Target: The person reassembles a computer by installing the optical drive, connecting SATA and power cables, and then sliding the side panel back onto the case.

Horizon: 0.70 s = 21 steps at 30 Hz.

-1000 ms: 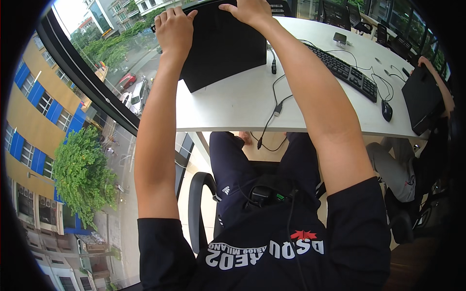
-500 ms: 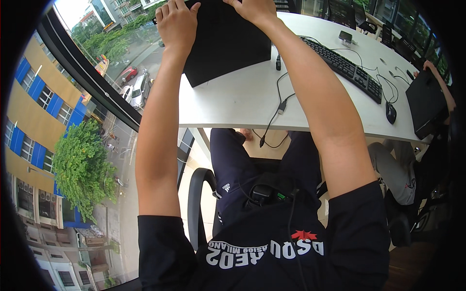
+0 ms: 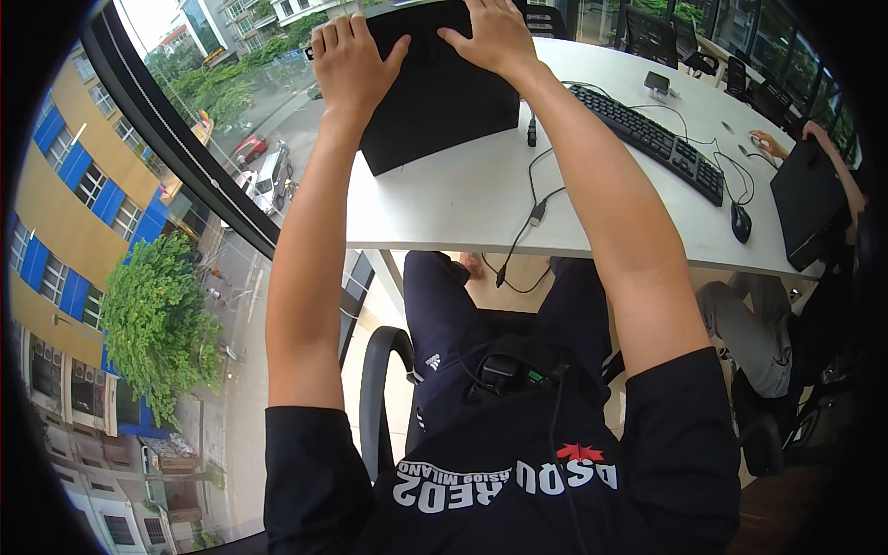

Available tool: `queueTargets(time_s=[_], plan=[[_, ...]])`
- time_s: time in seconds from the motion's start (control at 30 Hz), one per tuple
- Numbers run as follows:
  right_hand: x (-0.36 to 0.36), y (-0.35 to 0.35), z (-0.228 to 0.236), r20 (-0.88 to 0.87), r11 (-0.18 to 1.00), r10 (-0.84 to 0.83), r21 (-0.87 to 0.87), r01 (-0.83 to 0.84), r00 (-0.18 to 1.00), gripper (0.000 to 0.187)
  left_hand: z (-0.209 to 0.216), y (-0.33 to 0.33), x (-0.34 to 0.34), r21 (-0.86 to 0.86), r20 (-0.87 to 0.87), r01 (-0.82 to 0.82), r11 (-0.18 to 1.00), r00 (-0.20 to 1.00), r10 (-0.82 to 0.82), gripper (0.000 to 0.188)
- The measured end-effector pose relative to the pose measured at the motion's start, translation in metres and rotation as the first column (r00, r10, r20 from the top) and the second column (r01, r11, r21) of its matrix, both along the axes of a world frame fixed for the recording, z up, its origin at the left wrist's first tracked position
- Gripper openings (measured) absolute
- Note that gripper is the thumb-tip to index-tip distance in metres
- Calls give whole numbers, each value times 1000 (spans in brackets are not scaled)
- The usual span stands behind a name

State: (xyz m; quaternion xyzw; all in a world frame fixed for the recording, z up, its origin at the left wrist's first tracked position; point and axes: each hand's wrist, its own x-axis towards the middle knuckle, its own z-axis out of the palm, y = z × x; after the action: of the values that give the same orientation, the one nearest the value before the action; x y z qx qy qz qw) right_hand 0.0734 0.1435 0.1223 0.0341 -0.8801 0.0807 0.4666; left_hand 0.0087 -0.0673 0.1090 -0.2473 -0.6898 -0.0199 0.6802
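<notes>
A large black flat-sided case [image 3: 439,109] stands at the far left of the white table. My left hand [image 3: 354,67] lies on its upper left part, fingers bent over the top edge and thumb pointing inward on the dark face. Over the upper right part is my right hand [image 3: 499,39], its thumb on the same face and its fingers partly cut off by the picture's upper edge. Both hands grip the case from the near side. Its far side is hidden.
On the white table [image 3: 444,208] lie a black keyboard [image 3: 647,134], a mouse [image 3: 741,222], loose cables [image 3: 536,213] and a small dark device [image 3: 657,83]. At right, a co-worker's hand [image 3: 768,143] is near another black case [image 3: 814,199]. A window borders the left.
My hands and the case's top sit slightly lower in the picture, showing more of both. A co-worker's hand has come into sight on the table at right.
</notes>
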Motion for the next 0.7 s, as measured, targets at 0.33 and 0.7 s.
queueTargets(time_s=[0.33, 0.7], plan=[[16, -2, 11, 149, 997, -68, 31, 64, 987, 80, -1, -1, 5, 12, 7, 23, 1000, 1000, -23, 69], [8, -6, 16, 120, 979, -172, 129, 157, 978, 78, 2, 0, 4, 21, 180, 7, 1000, 984, -11, 59]])
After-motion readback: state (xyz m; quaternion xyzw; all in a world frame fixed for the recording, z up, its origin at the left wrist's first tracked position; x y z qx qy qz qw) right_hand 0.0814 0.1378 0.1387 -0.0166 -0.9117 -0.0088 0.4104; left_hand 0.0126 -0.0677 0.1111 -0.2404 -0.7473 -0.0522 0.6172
